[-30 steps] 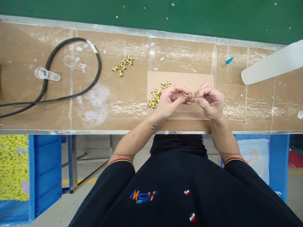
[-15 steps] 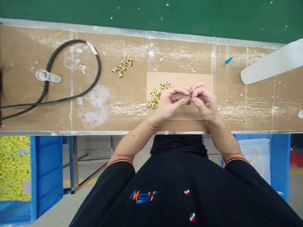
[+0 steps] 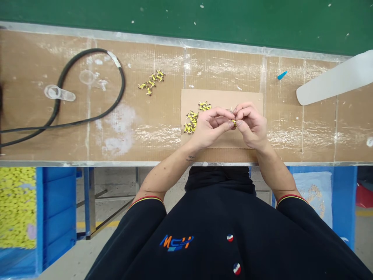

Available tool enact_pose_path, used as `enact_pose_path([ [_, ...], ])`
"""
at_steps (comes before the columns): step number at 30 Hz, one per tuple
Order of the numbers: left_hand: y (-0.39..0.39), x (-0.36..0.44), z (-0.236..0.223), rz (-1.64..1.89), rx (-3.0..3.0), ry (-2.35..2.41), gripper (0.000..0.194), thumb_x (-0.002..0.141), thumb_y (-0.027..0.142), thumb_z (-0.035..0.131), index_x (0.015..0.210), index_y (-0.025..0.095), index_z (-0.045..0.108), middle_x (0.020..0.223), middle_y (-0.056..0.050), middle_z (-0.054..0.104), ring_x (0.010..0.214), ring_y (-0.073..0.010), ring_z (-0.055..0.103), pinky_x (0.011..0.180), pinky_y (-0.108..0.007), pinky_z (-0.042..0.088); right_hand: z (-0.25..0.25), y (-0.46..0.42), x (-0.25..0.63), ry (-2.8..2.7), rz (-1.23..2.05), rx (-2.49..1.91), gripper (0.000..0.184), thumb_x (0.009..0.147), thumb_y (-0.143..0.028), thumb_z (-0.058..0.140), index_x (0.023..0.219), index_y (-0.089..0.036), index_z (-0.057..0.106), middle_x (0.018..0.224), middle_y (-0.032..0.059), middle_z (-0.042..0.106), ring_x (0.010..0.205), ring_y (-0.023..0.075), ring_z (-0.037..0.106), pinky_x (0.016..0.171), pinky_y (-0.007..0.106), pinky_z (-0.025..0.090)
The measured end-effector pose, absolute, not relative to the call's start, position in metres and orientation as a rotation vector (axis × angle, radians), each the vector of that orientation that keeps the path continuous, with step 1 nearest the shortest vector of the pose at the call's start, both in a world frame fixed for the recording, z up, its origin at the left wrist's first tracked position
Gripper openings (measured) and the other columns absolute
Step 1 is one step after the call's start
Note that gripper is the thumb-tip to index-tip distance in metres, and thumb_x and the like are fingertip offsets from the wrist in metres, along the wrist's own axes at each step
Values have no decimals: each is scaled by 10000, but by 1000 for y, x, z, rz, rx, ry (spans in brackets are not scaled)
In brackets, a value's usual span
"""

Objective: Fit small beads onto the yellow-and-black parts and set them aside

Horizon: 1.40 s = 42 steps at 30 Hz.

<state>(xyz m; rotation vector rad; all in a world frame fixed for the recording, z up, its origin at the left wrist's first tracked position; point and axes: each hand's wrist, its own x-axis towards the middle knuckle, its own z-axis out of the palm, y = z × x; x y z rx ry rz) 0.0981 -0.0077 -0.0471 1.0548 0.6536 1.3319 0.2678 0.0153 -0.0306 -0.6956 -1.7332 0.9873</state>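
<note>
My left hand [image 3: 211,126] and my right hand [image 3: 252,124] meet above a flat cardboard sheet [image 3: 221,97]. Fingertips of both hands pinch a small yellow part [image 3: 233,122], which is mostly hidden by them. Left of my left hand, a heap of similar yellow parts [image 3: 190,123] lies on the sheet. A smaller cluster [image 3: 204,105] sits just beyond my fingers. Another row of yellow parts [image 3: 150,81] lies on the cardboard-covered bench [image 3: 163,144], off the sheet.
A black cable [image 3: 78,123] with a white-taped section loops at the left, near a clear plastic piece [image 3: 58,92]. A blue wedge [image 3: 282,75] and a white paddle-shaped blade [image 3: 335,79] lie right. Below the bench edge stand blue bins, one full of yellow parts [image 3: 17,206].
Compared with a second ago, my right hand has moved left, closing the gap between my hands. Their fingertips now meet around the yellow part.
</note>
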Motion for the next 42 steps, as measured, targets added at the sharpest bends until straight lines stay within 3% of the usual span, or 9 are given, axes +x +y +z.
enact_pose_path([
  [6, -10, 101, -46, 1489, 1143, 634, 112, 881, 267, 839, 969, 217, 791, 940, 0, 792, 860, -87, 798, 832, -197, 684, -31, 17, 269, -1770, 863, -721, 75, 962, -245, 665, 888, -239, 658, 927, 20, 636, 869, 145, 674, 778, 325, 592],
  [9, -11, 101, -43, 1505, 1192, 659, 99, 895, 228, 820, 992, 225, 804, 933, -4, 788, 838, -74, 791, 819, -180, 675, -31, 17, 271, -1792, 837, -744, 69, 949, -245, 679, 881, -240, 666, 914, 15, 651, 824, 139, 660, 741, 317, 572],
  [17, -12, 97, -44, 1568, 1384, 760, 222, 906, 135, 779, 1068, 280, 825, 912, -7, 798, 824, -65, 771, 760, -160, 643, -29, 16, 271, -1751, 923, -779, 131, 945, -300, 698, 836, -228, 685, 890, 20, 670, 798, 137, 652, 726, 309, 567],
  [24, -11, 96, -45, 1674, 1645, 889, 193, 901, 118, 765, 1029, 256, 807, 845, 4, 800, 744, -64, 728, 699, -177, 576, -27, 15, 270, -1684, 1085, -842, 244, 940, -405, 721, 795, -213, 680, 874, 31, 663, 804, 142, 641, 747, 315, 569],
  [31, -13, 94, -48, 1716, 1812, 913, 415, 898, 139, 747, 1290, 263, 690, 951, 3, 822, 869, -105, 800, 913, -224, 647, -24, 17, 272, -1673, 1219, -796, 276, 913, -434, 766, 780, -205, 689, 857, 27, 649, 786, 135, 628, 721, 291, 546],
  [37, -12, 90, -47, 1659, 1868, 870, 454, 944, 192, 702, 1381, 287, 627, 914, 28, 797, 851, -101, 788, 967, -251, 648, -22, 18, 273, -1668, 1302, -800, 334, 893, -483, 780, 752, -199, 676, 841, 34, 651, 802, 148, 628, 717, 301, 543],
  [42, -12, 92, -46, 1630, 1742, 868, 373, 957, 234, 717, 1326, 273, 674, 929, 0, 792, 854, -103, 776, 834, -226, 637, -22, 15, 269, -1603, 1320, -759, 288, 906, -428, 782, 778, -200, 659, 818, 10, 626, 766, 119, 615, 761, 289, 570],
])
